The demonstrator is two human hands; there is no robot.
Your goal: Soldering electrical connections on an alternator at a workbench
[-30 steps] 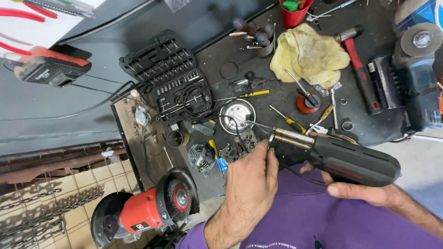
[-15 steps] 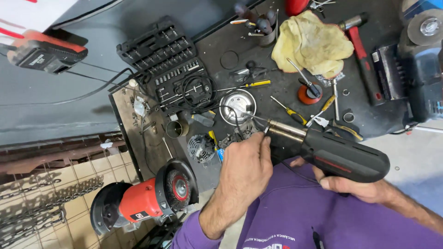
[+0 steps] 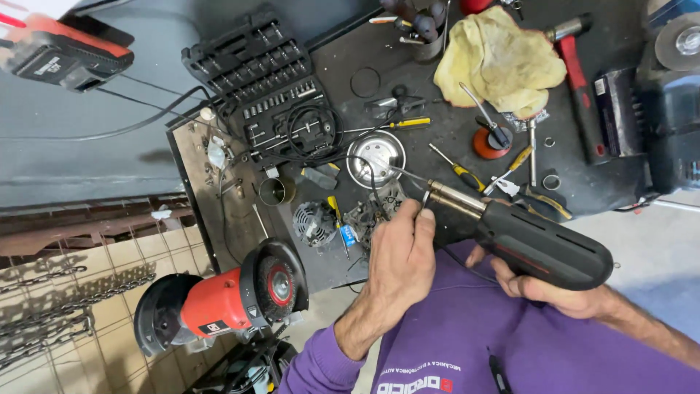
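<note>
Likely a repair workshop: socket set (image 3: 262,80), bench grinder (image 3: 226,299), hammer (image 3: 576,66)

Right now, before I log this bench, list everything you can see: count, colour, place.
Soldering gun: one, black with metal barrel, right hand grips it.
Small metal part: one, grey, under the left fingertips.
Socket set case: one, black, open, top centre.
Bench grinder: one, red and black, lower left.
Yellow rag: one, top right.
Hammer: one, red handle, right of rag.
Screwdriver: one, yellow and black, centre.
Metal bowl: one, silver, centre.
Left hand: at the gun's tip.
Right hand: on the handle.
</note>
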